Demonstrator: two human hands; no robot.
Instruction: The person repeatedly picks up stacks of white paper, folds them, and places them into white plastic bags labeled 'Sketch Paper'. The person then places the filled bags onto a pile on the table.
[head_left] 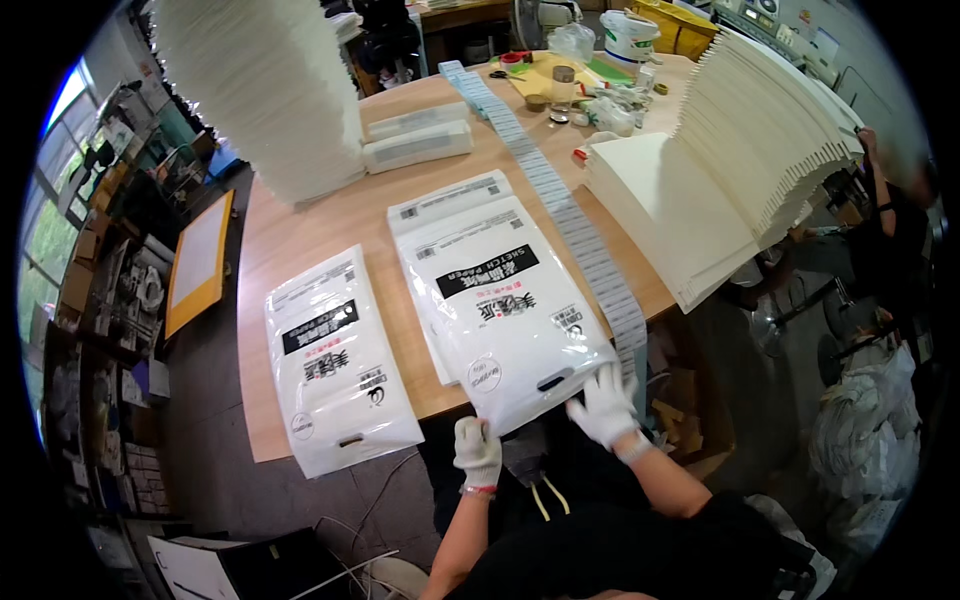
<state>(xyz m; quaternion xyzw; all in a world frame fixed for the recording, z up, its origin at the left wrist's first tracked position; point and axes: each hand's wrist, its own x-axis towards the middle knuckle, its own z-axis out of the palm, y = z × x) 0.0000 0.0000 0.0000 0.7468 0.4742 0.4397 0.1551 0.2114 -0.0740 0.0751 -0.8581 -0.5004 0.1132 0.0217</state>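
Note:
A white plastic package (520, 320) with a black printed band and a dark handle slot lies slanted over the table's front edge. It rests on top of at least one similar white package (405, 235). My left hand (477, 455), in a white glove, is closed at its lower left corner and pinches the plastic. At the lower right corner, my gloved right hand (605, 408) has its fingers stretched apart and touches the package's edge. Another white package (340, 365) of the same kind lies to the left, its handle end jutting past the table edge.
A long strip of printed labels (560, 195) runs down the wooden table (275, 235). Tall white stacks (265, 90) stand at the back left, with a fanned paper pile (750, 150) at the right. Farther back are a glass jar (562, 95) and scissors (500, 75). A person (890, 200) is at the far right.

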